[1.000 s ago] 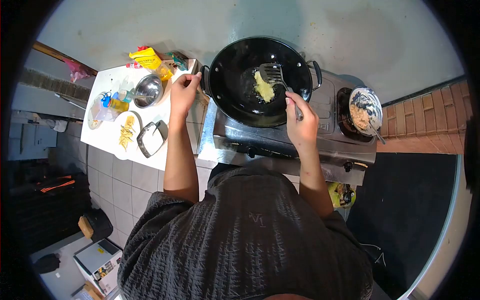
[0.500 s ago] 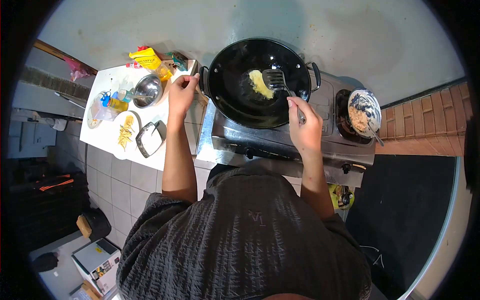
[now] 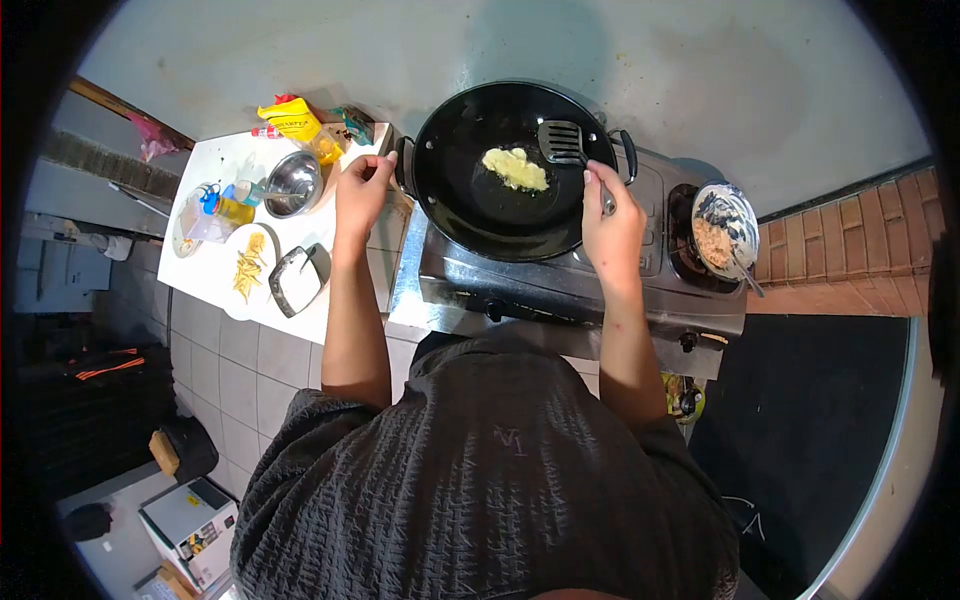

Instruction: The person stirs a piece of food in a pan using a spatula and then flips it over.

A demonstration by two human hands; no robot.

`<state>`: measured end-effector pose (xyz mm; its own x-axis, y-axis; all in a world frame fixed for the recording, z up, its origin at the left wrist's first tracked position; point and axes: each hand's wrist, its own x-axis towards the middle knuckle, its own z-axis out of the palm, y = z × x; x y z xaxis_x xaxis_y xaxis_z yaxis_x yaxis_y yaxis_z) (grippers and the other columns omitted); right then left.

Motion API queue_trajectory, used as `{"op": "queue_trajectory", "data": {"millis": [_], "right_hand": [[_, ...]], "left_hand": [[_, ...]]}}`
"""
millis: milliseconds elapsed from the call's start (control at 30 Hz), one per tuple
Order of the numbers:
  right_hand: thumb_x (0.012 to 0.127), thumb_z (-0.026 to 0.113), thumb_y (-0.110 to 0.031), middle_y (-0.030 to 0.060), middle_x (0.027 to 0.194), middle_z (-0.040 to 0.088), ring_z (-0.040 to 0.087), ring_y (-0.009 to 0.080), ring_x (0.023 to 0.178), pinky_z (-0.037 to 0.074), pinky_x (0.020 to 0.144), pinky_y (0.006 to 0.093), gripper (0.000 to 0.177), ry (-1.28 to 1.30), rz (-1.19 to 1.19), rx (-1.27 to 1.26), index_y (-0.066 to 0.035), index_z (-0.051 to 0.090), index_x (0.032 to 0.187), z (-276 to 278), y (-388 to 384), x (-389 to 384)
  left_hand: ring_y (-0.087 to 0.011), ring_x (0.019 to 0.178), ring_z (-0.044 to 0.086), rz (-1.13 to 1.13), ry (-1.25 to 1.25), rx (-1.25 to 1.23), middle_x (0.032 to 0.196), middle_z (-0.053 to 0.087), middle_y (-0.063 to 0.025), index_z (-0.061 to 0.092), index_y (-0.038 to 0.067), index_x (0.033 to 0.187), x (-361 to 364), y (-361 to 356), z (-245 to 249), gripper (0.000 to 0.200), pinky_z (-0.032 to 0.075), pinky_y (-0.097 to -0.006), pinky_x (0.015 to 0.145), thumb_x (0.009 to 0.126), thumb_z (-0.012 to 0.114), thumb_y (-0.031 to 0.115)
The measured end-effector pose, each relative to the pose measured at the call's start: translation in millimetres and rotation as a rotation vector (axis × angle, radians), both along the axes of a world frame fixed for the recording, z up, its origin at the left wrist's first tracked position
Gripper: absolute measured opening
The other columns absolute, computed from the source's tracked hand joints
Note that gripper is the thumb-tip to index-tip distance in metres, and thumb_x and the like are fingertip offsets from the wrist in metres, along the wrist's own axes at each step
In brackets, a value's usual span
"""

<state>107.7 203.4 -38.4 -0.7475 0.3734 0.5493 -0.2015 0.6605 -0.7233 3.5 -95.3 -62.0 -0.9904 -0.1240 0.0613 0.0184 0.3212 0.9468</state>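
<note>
A black wok (image 3: 470,215) sits on the steel gas stove (image 3: 455,265). In it lies a flattened, pale yellow piece of frying food (image 3: 515,170), perhaps egg. My right hand (image 3: 612,228) is closed around the handle of a slotted spatula (image 3: 562,142), whose dark head is above the wok's right side, apart from the food. At the wok's left, my left hand (image 3: 362,195) is closed, thumb and fingers pinching the edge of the wok's loop handle (image 3: 404,166).
On the white table (image 3: 215,280) at left are a metal bowl (image 3: 294,184), a plate of yellow strips (image 3: 248,270), a square black-and-white dish (image 3: 298,282), bottles and a yellow packet (image 3: 292,118). A pan with brownish food (image 3: 712,243) occupies the right burner. The wall (image 3: 660,80) stands close behind.
The spatula has lifted off the food and moved slightly right and up. The food now lies flatter and more sideways in the wok. My left hand stays at the handle.
</note>
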Motion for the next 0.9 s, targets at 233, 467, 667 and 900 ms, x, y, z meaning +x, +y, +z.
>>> {"op": "queue_trajectory", "data": {"millis": [233,467,667,900], "right_hand": [[0.090,0.061,-0.027,0.0240,0.088,0.067,0.065,0.0405,0.085,0.052,0.077,0.0414,0.028,-0.235,-0.045,-0.009,-0.003,0.069,0.100,4.1,14.8,-24.9],[0.092,0.057,-0.033,0.0084,0.060,0.064,0.062,0.0155,0.057,0.047,0.059,0.0295,0.037,-0.453,0.008,-0.209,0.002,0.069,0.097,7.5,19.3,-23.8],[0.093,0.053,-0.034,0.0117,0.061,0.066,0.067,0.0247,0.061,0.051,0.065,0.0359,0.036,-0.512,0.001,-0.267,-0.002,0.069,0.087,2.3,7.4,-21.3],[0.094,0.053,-0.033,0.0087,0.059,0.066,0.066,0.0195,0.057,0.050,0.061,0.0321,0.035,-0.494,-0.027,-0.369,-0.001,0.068,0.092,1.8,-0.4,-4.9]], "left_hand": [[-0.0052,0.062,0.046,0.000,0.038,-0.013,0.069,0.057,0.0021,0.065,-0.002,0.083,1.8,-2.6,-1.8,0.030,0.037,-0.0215,0.056,0.087,0.069,0.027],[-0.0050,0.062,0.046,0.015,0.050,-0.032,0.068,0.057,0.0023,0.066,-0.003,0.082,-2.0,-9.9,-4.4,0.030,0.037,-0.0215,0.056,0.087,0.069,0.026],[-0.0048,0.062,0.046,0.010,0.041,-0.032,0.067,0.057,0.0025,0.066,-0.004,0.082,-0.4,-6.6,-2.8,0.029,0.036,-0.0214,0.056,0.087,0.069,0.025],[-0.0047,0.062,0.044,0.005,0.047,-0.034,0.067,0.055,0.0031,0.066,-0.003,0.082,1.5,-8.4,-3.2,0.030,0.036,-0.0211,0.056,0.088,0.068,0.026]]}}
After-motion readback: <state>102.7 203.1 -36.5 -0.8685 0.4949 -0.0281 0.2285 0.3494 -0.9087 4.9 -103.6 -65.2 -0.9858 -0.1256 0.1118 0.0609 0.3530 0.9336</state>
